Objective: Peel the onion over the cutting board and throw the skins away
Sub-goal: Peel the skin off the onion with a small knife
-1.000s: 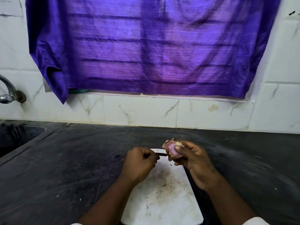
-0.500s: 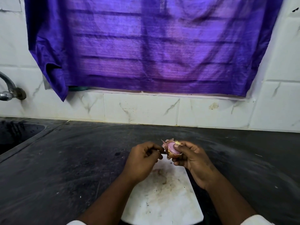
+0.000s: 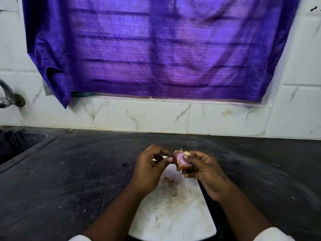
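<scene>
A small pink onion (image 3: 179,158), partly peeled with brown skin still round its lower side, is held above the far end of the white cutting board (image 3: 173,214). My right hand (image 3: 205,173) grips it from the right, thumb lying across its cut face. My left hand (image 3: 149,171) is curled beside it, with thumb and fingertips pinching the skin at the onion's left edge. A small scrap of brown skin (image 3: 167,179) lies on the board just under my left hand.
The board lies on a black stone countertop (image 3: 69,171). A sink (image 3: 17,145) and a tap (image 3: 7,98) are at the far left. A purple cloth (image 3: 156,49) hangs over the white tiled wall behind.
My left hand has moved right until its fingertips meet the onion's left edge. A scrap of skin now lies on the board. The right hand has kept its grip.
</scene>
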Demonstrator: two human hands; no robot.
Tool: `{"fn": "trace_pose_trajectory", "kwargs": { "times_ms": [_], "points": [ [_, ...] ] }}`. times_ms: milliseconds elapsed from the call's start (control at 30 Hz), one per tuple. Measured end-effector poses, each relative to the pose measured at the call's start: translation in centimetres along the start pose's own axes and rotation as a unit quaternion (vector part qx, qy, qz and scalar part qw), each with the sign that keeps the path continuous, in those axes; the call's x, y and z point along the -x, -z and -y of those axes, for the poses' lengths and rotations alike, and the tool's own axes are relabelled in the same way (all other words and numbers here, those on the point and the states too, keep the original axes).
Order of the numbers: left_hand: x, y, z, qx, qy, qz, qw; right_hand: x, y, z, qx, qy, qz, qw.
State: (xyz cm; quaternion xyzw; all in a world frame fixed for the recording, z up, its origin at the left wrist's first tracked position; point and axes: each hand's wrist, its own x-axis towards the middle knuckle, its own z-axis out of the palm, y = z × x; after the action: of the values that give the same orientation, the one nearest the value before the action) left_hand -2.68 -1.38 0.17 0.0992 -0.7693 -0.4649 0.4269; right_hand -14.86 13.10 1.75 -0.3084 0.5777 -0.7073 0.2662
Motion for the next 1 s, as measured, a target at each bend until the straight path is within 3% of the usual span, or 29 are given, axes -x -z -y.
{"fn": "trace_pose_trajectory", "kwargs": {
  "times_ms": [267, 467, 667, 800, 1000],
  "points": [
    [0.1, 0.1, -0.1, -0.003, -0.011, 0.015, 1.0, -0.6, 1.0, 0.4, -0.143, -0.019, -0.048, 0.988],
    [0.3, -0.3, -0.3, 0.017, 0.041, 0.036, 0.998, -0.4, 0.9, 0.1, -0.102, -0.015, -0.035, 0.994],
    [0.1, -0.3, -0.4, 0.013, 0.028, -0.006, 1.0, -0.4, 0.4, -0.2, -0.063, 0.001, -0.005, 0.998],
    [-0.1, -0.4, -0.4, 0.063, 0.044, -0.009, 0.997, -0.1, 0.0, -0.2, -0.046, 0.022, 0.048, 0.998],
    [-0.3, -0.5, 0.2, 0.103, 0.069, -0.01, 0.992, -0.1, -0.3, -0.5, -0.018, 0.055, 0.047, 0.997]
  ]
}}
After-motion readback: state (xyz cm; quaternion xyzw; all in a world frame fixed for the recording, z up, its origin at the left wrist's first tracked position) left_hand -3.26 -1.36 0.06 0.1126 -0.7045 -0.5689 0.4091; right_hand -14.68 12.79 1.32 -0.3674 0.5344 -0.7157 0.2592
